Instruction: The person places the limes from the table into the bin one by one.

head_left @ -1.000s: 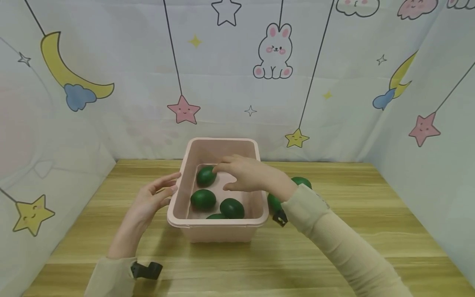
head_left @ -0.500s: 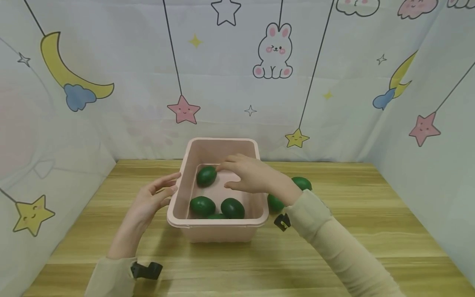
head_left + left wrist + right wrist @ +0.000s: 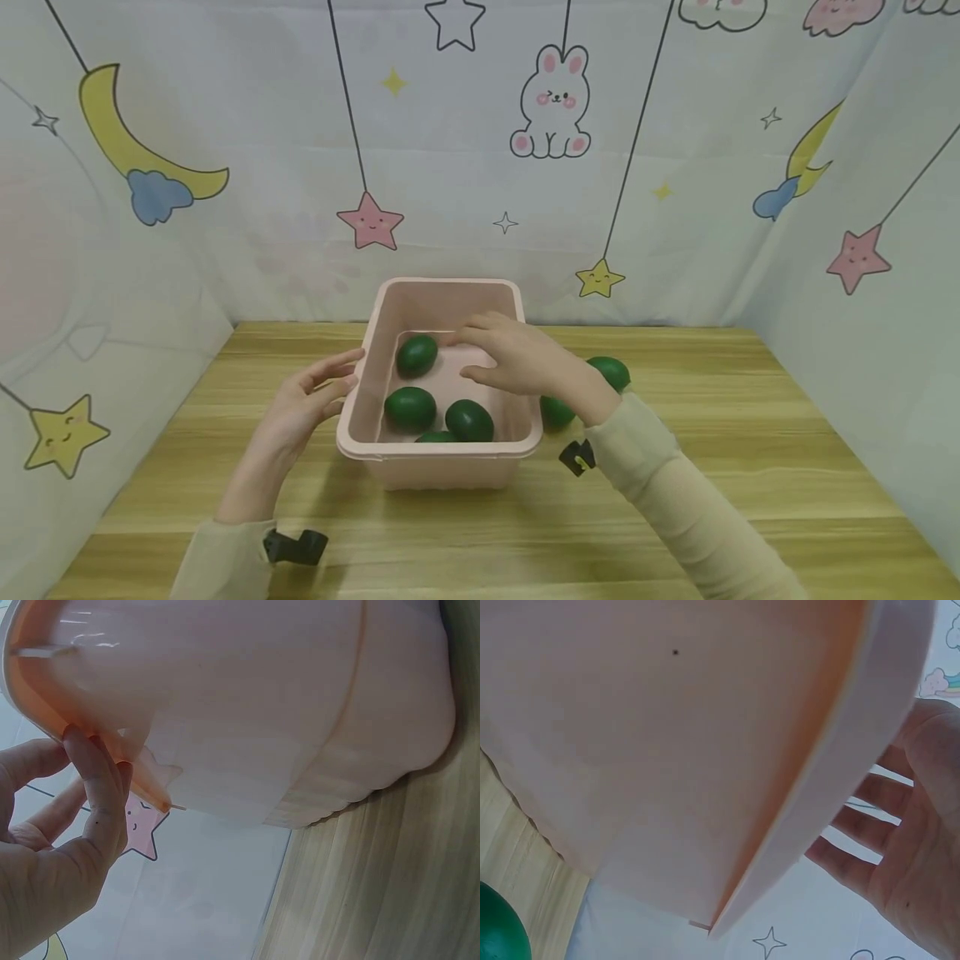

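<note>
Bin (image 3: pixel 446 473): pale pink, rectangular, upright on the wood-grain table (image 3: pixel 480 550).
Contents: four dark green egg-shaped pieces; far piece (image 3: pixel 417 356) by the left wall, left piece (image 3: pixel 410 409) nearer, right piece (image 3: pixel 469 420) beside it, near piece (image 3: pixel 436 437) mostly hidden by the front rim.
Outside bin, right: two matching pieces, inner piece (image 3: pixel 557 412) and outer piece (image 3: pixel 610 372), both partly behind the right forearm.
Left hand (image 3: pixel 300 400): fingers loosely bent, tips touching the bin's left rim, not wrapped round it.
Right hand (image 3: pixel 510 354): reaching over the right wall, fingers extended, thumb apart, gripping nothing; fingertips near the far piece.
Sleeves (image 3: pixel 675 492): cream, both arms.
Backdrop (image 3: pixel 465 167): white cloth, printed stars, moons, rabbit.
</note>
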Demonstrator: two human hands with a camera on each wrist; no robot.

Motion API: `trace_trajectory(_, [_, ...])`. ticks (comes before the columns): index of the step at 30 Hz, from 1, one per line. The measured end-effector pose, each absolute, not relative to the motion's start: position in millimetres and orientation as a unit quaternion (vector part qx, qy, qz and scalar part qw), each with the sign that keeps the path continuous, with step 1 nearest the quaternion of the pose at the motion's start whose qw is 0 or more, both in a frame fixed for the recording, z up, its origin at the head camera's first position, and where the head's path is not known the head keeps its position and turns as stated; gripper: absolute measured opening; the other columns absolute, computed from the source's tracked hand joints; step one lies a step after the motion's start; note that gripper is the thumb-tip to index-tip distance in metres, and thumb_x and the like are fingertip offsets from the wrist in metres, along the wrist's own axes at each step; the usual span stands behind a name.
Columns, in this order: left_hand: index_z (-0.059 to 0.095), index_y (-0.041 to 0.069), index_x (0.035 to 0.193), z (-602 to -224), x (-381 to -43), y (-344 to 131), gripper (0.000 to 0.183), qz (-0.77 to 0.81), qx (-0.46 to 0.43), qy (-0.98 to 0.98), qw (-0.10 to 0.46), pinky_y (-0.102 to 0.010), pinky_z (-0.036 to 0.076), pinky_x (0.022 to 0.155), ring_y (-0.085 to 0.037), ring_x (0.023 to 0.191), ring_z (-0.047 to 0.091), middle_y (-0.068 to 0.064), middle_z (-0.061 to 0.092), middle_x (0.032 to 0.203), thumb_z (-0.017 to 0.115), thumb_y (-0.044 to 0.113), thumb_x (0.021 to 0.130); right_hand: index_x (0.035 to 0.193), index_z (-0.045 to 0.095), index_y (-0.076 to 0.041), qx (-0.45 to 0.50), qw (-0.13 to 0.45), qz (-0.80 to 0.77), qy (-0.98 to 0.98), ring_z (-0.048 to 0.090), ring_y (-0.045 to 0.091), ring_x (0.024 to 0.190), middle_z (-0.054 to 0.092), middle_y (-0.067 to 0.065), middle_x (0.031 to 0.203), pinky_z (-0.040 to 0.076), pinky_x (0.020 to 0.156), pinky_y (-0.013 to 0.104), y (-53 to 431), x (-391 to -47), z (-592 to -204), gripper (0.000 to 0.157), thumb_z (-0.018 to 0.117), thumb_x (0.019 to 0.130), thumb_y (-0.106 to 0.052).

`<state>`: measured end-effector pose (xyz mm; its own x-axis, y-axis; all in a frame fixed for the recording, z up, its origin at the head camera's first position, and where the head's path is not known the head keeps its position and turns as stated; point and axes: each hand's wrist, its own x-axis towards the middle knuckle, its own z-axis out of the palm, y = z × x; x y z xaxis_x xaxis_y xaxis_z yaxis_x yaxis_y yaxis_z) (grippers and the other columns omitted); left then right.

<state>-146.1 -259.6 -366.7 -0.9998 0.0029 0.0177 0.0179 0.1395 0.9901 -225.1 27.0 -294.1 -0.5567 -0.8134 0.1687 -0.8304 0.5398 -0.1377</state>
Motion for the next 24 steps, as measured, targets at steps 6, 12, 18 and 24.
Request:
trace_trajectory(6, [0.043, 0.007, 0.144, -366.6, -146.1, -260.1, 0.055, -0.655, -0.006, -0.756, 0.004, -0.014, 0.053, 0.086, 0.002, 0.102, 0.057, -0.008, 0.044, 0.128, 0.059, 0.027, 0.096, 0.128, 0.061, -0.02, 0.465, 0.051, 0.109, -0.877, 0.051, 0.018, 0.124, 0.058, -0.002, 0.13, 0.049, 0.102, 0.037, 30.5, -222.5, -296.4, 0.037, 0.064, 0.093, -0.03])
trace_trajectory(12, [0.044, 0.007, 0.144, -365.9, -145.9, -260.2, 0.055, -0.653, -0.001, -0.757, 0.006, -0.014, 0.053, 0.086, 0.002, 0.101, 0.057, -0.004, 0.046, 0.124, 0.06, 0.027, 0.096, 0.127, 0.061, -0.019, 0.459, 0.056, 0.124, -0.878, 0.052, 0.018, 0.124, 0.058, -0.001, 0.129, 0.048, 0.102, 0.038, 34.4, -220.7, -299.2, 0.036, 0.064, 0.093, -0.029])
trace_trajectory(18, [0.045, 0.007, 0.143, -366.0, -145.7, -260.2, 0.054, -0.654, -0.004, -0.756, 0.006, -0.014, 0.053, 0.086, 0.002, 0.101, 0.057, -0.001, 0.047, 0.122, 0.06, 0.027, 0.095, 0.126, 0.061, -0.019, 0.454, 0.065, 0.142, -0.877, 0.053, 0.016, 0.12, 0.059, -0.002, 0.127, 0.05, 0.099, 0.036, 38.6, -219.9, -304.5, 0.035, 0.065, 0.092, -0.028])
trace_trajectory(24, [0.044, 0.006, 0.143, -366.1, -145.5, -260.0, 0.054, -0.657, -0.007, -0.754, 0.005, -0.014, 0.053, 0.086, 0.002, 0.102, 0.056, -0.001, 0.047, 0.122, 0.06, 0.026, 0.096, 0.125, 0.062, -0.019, 0.449, 0.07, 0.159, -0.876, 0.053, 0.015, 0.121, 0.059, -0.003, 0.127, 0.049, 0.102, 0.036, 42.2, -220.4, -309.7, 0.034, 0.064, 0.093, -0.028])
